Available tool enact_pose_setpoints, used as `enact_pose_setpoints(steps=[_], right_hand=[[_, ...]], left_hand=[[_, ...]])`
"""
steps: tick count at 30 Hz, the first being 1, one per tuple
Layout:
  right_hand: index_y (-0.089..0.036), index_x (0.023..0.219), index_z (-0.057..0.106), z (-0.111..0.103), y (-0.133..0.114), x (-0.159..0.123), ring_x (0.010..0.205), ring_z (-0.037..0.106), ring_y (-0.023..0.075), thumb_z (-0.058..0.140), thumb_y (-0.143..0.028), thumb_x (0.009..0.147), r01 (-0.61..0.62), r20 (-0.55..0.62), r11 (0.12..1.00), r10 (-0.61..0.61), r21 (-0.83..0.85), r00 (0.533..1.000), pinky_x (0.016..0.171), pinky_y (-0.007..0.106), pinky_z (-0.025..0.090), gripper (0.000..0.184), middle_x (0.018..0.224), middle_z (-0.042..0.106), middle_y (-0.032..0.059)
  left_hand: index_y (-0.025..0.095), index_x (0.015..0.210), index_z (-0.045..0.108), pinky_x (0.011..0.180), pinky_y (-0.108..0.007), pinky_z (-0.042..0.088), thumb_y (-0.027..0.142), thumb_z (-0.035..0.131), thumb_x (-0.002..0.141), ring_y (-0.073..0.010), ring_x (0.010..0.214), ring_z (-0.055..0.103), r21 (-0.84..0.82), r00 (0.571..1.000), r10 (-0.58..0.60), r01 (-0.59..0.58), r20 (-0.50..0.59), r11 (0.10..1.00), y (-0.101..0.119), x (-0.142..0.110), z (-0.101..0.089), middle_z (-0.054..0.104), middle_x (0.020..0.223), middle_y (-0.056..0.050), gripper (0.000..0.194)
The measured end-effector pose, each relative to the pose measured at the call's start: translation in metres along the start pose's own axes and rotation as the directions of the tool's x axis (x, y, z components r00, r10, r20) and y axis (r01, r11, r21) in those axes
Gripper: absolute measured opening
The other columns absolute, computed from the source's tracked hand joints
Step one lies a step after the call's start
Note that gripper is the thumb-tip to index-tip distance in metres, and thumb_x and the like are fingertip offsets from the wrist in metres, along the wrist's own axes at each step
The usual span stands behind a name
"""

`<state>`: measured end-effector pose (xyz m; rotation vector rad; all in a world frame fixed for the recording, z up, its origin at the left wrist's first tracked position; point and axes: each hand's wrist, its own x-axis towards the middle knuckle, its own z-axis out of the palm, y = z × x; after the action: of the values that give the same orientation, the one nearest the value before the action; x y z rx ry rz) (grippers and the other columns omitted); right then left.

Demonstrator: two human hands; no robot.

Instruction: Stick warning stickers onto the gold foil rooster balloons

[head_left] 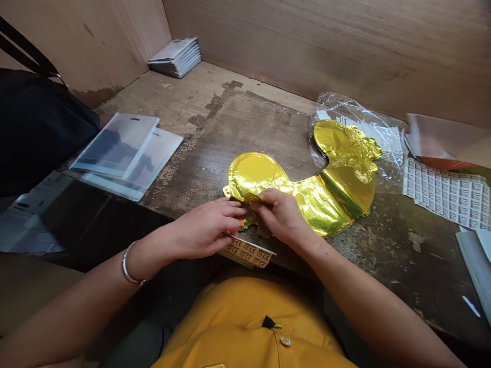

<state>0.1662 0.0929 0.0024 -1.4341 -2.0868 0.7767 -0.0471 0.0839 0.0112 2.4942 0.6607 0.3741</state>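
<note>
A flat, shiny gold foil balloon point(257, 168) lies on the table with its near edge under both of my hands. My right hand point(282, 214) is closed, pinching a darker part of the foil between thumb and fingers. My left hand point(209, 225) is closed on a strip of sticker sheet point(245, 250) printed with CE marks, which hangs at the table's front edge. The fingertips of my left hand also touch the balloon's edge. What lies between the two sets of fingers is partly hidden.
Clear plastic sleeves point(118, 145) lie at the left, near a black bag point(34, 122). A stack of packets point(176, 56) stands in the back corner. A crumpled clear bag point(341, 105) sits behind the balloon; more sticker sheets point(445, 194) lie at the right. Wooden panels point(307, 46) enclose the table.
</note>
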Motion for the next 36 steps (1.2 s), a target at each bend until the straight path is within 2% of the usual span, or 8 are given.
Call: enact_pose_setpoints(steps=[5, 11, 16, 20, 25, 28, 33, 36], right_hand=[[-0.019, 0.061, 0.057, -0.009, -0.003, 0.002, 0.059, 0.048, 0.0128, 0.061, -0.033, 0.082, -0.066, -0.155, 0.992, 0.049, -0.106, 0.987, 0.059, 0.027, 0.038, 0.026, 0.060, 0.054, -0.0018], [-0.016, 0.103, 0.066, -0.020, -0.017, -0.034, 0.113, 0.051, 0.0348, 0.073, -0.024, 0.070, 0.076, -0.026, 0.851, -0.105, -0.519, 0.994, 0.095, 0.052, 0.038, 0.035, 0.125, 0.061, 0.0158], [-0.020, 0.083, 0.070, -0.045, -0.002, -0.038, 0.089, 0.064, 0.0216, 0.056, -0.016, 0.080, -0.055, -0.142, 0.974, 0.024, -0.220, 0.990, 0.083, 0.037, 0.048, 0.014, 0.093, 0.073, 0.0055], [-0.017, 0.079, 0.068, -0.110, 0.059, -0.004, 0.070, 0.064, 0.0169, 0.062, -0.031, 0.077, -0.459, -0.495, 0.888, 0.406, 0.016, 0.768, 0.066, 0.029, 0.050, 0.015, 0.076, 0.070, 0.0032], [-0.014, 0.068, 0.061, -0.171, 0.143, 0.014, 0.072, 0.059, 0.0181, 0.061, -0.022, 0.073, -0.686, -0.719, 0.727, 0.463, -0.027, 0.519, 0.068, 0.032, 0.046, 0.010, 0.071, 0.066, 0.0061], [-0.014, 0.066, 0.060, -0.179, 0.166, 0.009, 0.076, 0.059, 0.0186, 0.064, -0.020, 0.073, -0.763, -0.758, 0.643, 0.465, -0.066, 0.457, 0.073, 0.035, 0.044, 0.010, 0.073, 0.064, 0.0063], [-0.007, 0.091, 0.067, -0.174, 0.142, 0.002, 0.101, 0.057, 0.0317, 0.062, -0.024, 0.075, -0.748, -0.751, 0.638, 0.401, -0.181, 0.524, 0.083, 0.043, 0.039, 0.024, 0.104, 0.063, 0.0251], [-0.012, 0.100, 0.066, -0.140, 0.085, -0.013, 0.108, 0.054, 0.0335, 0.060, -0.023, 0.080, -0.484, -0.694, 0.758, 0.058, -0.437, 0.717, 0.091, 0.048, 0.037, 0.024, 0.108, 0.064, 0.0209]], left_hand=[[0.018, 0.081, 0.064, 0.107, -0.046, 0.038, 0.015, 0.052, 0.086, -0.0249, 0.122, 0.053, 0.071, 0.997, -0.052, 0.048, 0.055, 0.996, 0.001, -0.001, -0.001, 0.059, 0.131, -0.010, 0.013], [0.019, 0.072, 0.062, 0.098, -0.040, 0.044, 0.017, 0.057, 0.084, -0.0217, 0.102, 0.060, 0.089, 0.991, -0.115, 0.109, 0.072, 0.990, 0.006, 0.003, -0.004, 0.066, 0.095, -0.005, 0.014], [0.022, 0.084, 0.065, 0.107, -0.045, 0.036, 0.018, 0.053, 0.086, -0.0248, 0.123, 0.052, 0.092, 0.991, -0.106, 0.099, 0.078, 0.991, 0.003, -0.004, 0.001, 0.060, 0.129, -0.006, 0.014], [0.026, 0.095, 0.065, 0.112, -0.050, 0.031, 0.015, 0.048, 0.087, -0.0241, 0.133, 0.045, 0.117, 0.989, -0.109, 0.098, 0.097, 0.988, -0.003, -0.009, 0.005, 0.045, 0.147, -0.002, 0.022], [0.028, 0.094, 0.064, 0.112, -0.049, 0.031, 0.018, 0.045, 0.089, -0.0219, 0.135, 0.043, 0.137, 0.987, -0.121, 0.105, 0.110, 0.985, -0.004, -0.011, 0.007, 0.042, 0.149, 0.002, 0.023], [0.026, 0.089, 0.064, 0.112, -0.049, 0.031, 0.017, 0.045, 0.089, -0.0217, 0.134, 0.043, 0.142, 0.985, -0.127, 0.110, 0.120, 0.984, -0.004, -0.010, 0.007, 0.043, 0.148, 0.000, 0.021], [0.022, 0.081, 0.063, 0.110, -0.048, 0.032, 0.014, 0.048, 0.085, -0.0237, 0.129, 0.048, 0.035, 0.984, -0.144, 0.141, 0.105, 0.989, 0.000, -0.010, 0.000, 0.050, 0.143, -0.003, 0.017], [0.021, 0.077, 0.062, 0.101, -0.041, 0.041, 0.017, 0.050, 0.084, -0.0238, 0.118, 0.056, -0.141, 0.973, -0.228, 0.231, 0.040, 0.963, 0.013, -0.013, -0.009, 0.064, 0.124, -0.004, 0.014]])
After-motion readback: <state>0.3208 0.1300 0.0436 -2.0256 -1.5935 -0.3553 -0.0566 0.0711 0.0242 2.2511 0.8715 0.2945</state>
